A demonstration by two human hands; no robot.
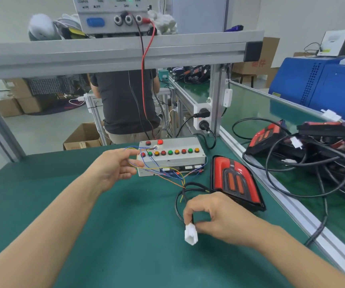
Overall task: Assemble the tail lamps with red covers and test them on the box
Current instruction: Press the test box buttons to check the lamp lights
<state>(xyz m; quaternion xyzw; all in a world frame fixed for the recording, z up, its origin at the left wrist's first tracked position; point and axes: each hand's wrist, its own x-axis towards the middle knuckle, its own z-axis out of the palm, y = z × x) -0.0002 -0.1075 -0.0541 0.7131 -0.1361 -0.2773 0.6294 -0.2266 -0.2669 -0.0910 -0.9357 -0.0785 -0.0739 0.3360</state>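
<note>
**Lamp plug in right hand, test box socket still up-left**

Right hand (217,219) pinches the black cable (178,206) just above the white connector (191,236), thumb and forefinger closed on it, plug hanging off the fingertips just over the green tabletop (126,235). That cable loops back up to the tail lamp (237,180), which lies red cover up on the tabletop, just right of the test box (172,155), its long axis running away from the camera toward the box's right end.

Left hand (115,166) is open, fingers loosely spread, holding nothing. It hovers at the left end of the test box, right by the loose coloured wires (159,170) that spill off the box front. Fingertips may brush a wire; can't tell from this angle.

Key geometry: the mating point is forward and left of the connector, on the box's near face where the wire bundle exits. Left hand is the nearer one to the box, right hand the nearer one to the plug. The two hands are well apart, with bare mat between them.

Judgement: lamp looks assembled, test step not yet started. One red button (160,141) on the box top appears lit. Next move probably needs the left hand to pick out the box-side lead while the right brings the plug up.

Risk: snagging the thin wires during mating.
</note>
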